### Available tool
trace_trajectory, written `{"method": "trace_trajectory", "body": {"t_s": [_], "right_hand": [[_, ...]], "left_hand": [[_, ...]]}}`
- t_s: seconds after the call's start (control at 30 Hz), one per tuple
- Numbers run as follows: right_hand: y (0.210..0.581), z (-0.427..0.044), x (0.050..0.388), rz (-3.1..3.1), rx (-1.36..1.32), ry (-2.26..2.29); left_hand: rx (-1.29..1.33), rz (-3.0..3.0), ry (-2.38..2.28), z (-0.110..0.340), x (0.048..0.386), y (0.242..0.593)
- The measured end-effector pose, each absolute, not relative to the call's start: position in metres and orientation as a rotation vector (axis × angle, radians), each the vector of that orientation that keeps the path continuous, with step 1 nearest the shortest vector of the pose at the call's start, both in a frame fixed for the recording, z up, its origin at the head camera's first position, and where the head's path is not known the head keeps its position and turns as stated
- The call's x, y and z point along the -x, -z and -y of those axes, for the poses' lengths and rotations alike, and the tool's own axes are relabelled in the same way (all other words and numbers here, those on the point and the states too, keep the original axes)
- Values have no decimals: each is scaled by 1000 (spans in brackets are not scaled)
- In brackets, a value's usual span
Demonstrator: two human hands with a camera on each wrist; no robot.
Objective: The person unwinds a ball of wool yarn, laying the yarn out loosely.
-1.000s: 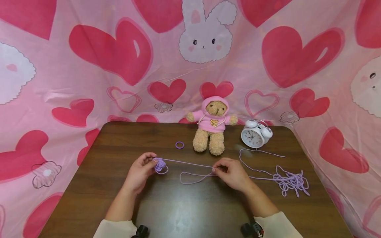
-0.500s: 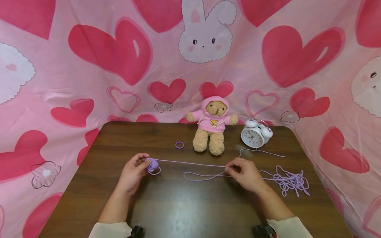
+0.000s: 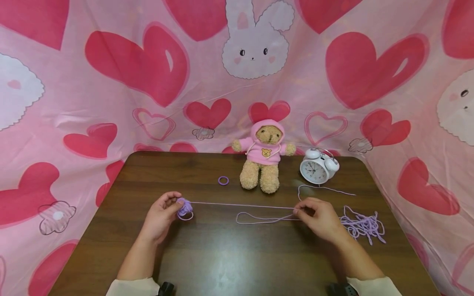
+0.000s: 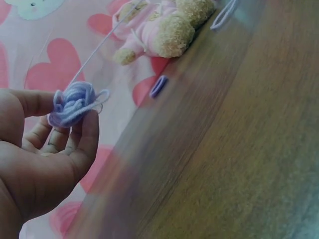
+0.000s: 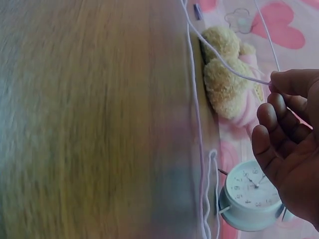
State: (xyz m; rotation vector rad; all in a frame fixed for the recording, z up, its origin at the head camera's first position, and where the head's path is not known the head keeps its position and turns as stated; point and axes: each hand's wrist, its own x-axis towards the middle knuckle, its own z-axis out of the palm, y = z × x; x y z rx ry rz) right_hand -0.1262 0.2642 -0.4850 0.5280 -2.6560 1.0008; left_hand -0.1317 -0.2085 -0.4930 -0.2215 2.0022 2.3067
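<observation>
Nr R tbl edge (image 3: 400, 246): yarn heap (image 3: 363, 225)

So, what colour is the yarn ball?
The yarn ball is light purple, clearest in the head view.

Lots of room lies on the near part of the brown wooden table (image 3: 229, 255). A thin light-purple yarn string (image 3: 242, 205), pulled straight between the left hand (image 3: 160, 218) and the right hand (image 3: 320, 218), blocks the middle. Behind it are a fluffy tan teddy bear with a pink top (image 3: 263, 157) and a round white alarm clock (image 3: 314, 170), with room left of the small purple ring (image 3: 223, 184). A messy light-purple yarn heap (image 3: 364, 225) blocks the right. How high the string sits is hard to tell.
</observation>
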Motion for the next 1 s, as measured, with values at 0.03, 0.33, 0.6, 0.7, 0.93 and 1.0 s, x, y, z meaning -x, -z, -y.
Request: {"method": "trace_trajectory", "body": {"t_s": [0.03, 0.33, 0.6, 0.7, 0.93, 1.0], "right_hand": [[485, -266, 126, 2653, -526, -996], [486, -282, 121, 2641, -471, -952], [480, -302, 113, 2648, -413, -893], [478, -310, 111, 2643, -401, -874], [471, -332, 104, 2675, -317, -829], [467, -338, 101, 2706, -268, -816]], "left_hand": [[224, -2001, -2308, 209, 132, 493], [234, -1979, -2361, 217, 132, 494], [202, -1980, -2391, 228, 131, 493], [195, -1988, -2387, 234, 131, 493], [189, -1978, -2413, 246, 128, 489], [196, -1980, -2418, 248, 128, 488]]}}
